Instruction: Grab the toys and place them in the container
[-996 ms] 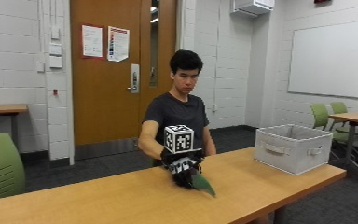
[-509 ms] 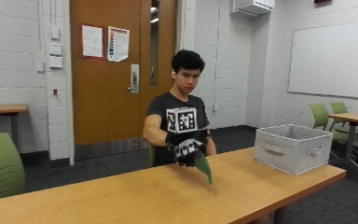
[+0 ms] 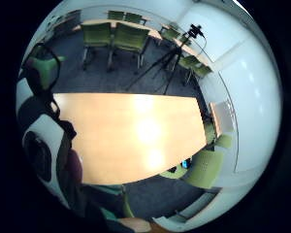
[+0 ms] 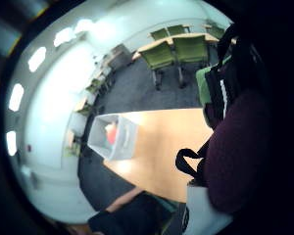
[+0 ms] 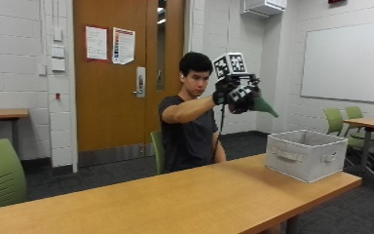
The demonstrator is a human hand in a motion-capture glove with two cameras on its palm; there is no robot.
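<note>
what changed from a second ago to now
The gloved right hand rose from the table to head height, nearer the container, carrying the green toy it grips. The container stayed at the table's end.

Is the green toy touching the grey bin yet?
Apart. The outside view shows the green toy held in the gloved right hand high in the air, with clear space above the grey fabric bin.

A bare wooden table (image 3: 136,136) lies below, green chairs (image 3: 114,36) beyond it.
</note>
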